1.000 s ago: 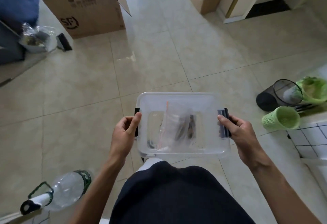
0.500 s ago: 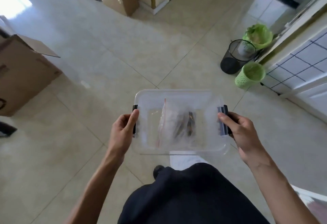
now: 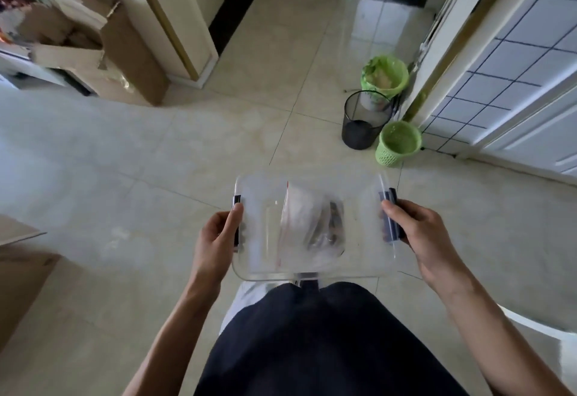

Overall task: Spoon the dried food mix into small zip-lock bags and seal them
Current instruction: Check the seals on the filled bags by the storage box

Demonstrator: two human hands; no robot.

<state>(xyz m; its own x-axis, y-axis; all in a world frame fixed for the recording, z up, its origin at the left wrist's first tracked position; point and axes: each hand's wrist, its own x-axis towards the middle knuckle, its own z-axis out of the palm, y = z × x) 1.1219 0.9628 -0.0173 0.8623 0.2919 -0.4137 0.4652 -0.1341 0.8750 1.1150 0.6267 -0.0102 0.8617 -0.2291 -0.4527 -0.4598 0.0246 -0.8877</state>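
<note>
over the pale tiled floor (image 3: 156, 161), with cardboard boxes (image 3: 103, 52) far left and three bins by the door at right (a black mesh bin (image 3: 362, 127) between two green ones), a person stands carrying a clear plastic box (image 3: 259, 239) level in front of the body. its long axis runs side to side, one dark latch at each end. the left hand (image 3: 215, 239) curls round the left latch, thumb on the rim; the right hand (image 3: 421, 233) grips the right latch the same way. inside, about midway between the hands and slightly nearer the right, lies a zip-lock bag (image 3: 299, 227) with something dark in it, too blurred to name. both hands are occupied, so the box probably needs setting down before any spooning.
</note>
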